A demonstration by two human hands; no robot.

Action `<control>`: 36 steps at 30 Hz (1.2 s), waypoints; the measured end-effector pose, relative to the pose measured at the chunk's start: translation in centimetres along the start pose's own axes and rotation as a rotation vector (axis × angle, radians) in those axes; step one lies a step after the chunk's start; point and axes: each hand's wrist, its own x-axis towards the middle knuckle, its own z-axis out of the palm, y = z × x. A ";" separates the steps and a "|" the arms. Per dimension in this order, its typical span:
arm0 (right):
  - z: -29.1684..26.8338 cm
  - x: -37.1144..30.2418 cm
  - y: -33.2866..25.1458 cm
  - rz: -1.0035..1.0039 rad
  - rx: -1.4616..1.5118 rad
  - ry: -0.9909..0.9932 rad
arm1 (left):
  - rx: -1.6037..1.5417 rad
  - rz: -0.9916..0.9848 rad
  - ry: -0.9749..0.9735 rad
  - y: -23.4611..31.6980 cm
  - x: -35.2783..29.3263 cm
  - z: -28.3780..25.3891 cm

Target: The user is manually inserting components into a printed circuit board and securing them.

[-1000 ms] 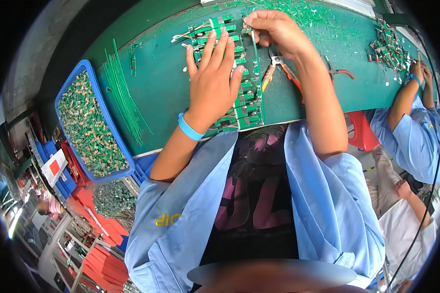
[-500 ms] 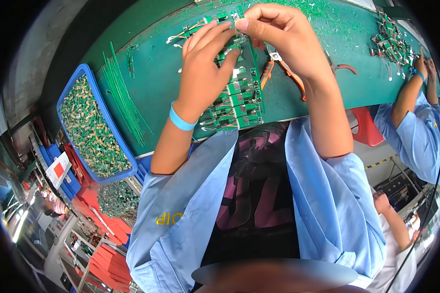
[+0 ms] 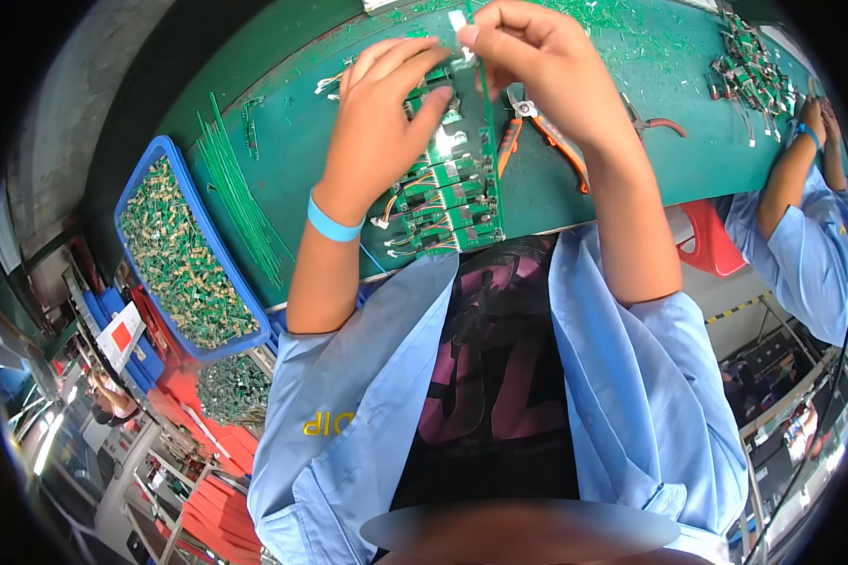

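A green circuit board panel (image 3: 454, 193), made of several small boards in a row with thin wires and white connectors, stretches from the table's near edge up to my hands. My right hand (image 3: 546, 71) pinches the far end of the long narrow strip along the panel's right side. Over the panel's left side lies my left hand (image 3: 377, 127), wearing a blue wristband, its thumb apart from its fingers; the fingertips are close to the small boards, and I cannot tell how firmly they touch. Orange-handled cutters (image 3: 526, 111) rest open on the table, right of the panel.
A blue bin (image 3: 247, 294) full of small boards stands at the left, beside a bundle of thin green strips (image 3: 240, 193). More pliers (image 3: 652, 124) lie behind my right forearm. A pile of wired boards (image 3: 752, 80) is at the far right, near another person's hands (image 3: 818, 127).
My left hand has shifted slightly left and down, uncovering more of the panel. My right hand keeps its pinch at nearly the same place, while the strip's far end shows more.
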 end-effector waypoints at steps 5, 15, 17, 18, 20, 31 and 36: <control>-1.8 1.3 2.8 0.065 -0.006 0.112 | 0.267 0.161 -0.117 -0.3 0.9 0.4; -5.8 1.5 4.2 0.279 0.442 -0.054 | -0.431 -0.194 -0.088 -1.7 3.4 -0.1; -7.3 6.1 4.0 0.233 0.450 -0.228 | -0.596 -0.222 0.019 -0.9 5.1 -0.5; -7.1 9.1 2.9 0.161 0.642 -0.183 | -0.604 -0.159 0.125 -0.5 6.8 -0.4; -5.1 10.2 0.8 0.094 0.844 -0.159 | -0.569 -0.176 0.062 -0.6 8.2 -0.6; -2.5 6.4 -4.4 -0.134 0.766 0.299 | -0.942 -0.357 -0.327 1.0 7.8 3.6; -4.9 0.2 0.4 0.113 0.000 -0.288 | -1.078 -0.307 0.220 1.2 8.4 1.9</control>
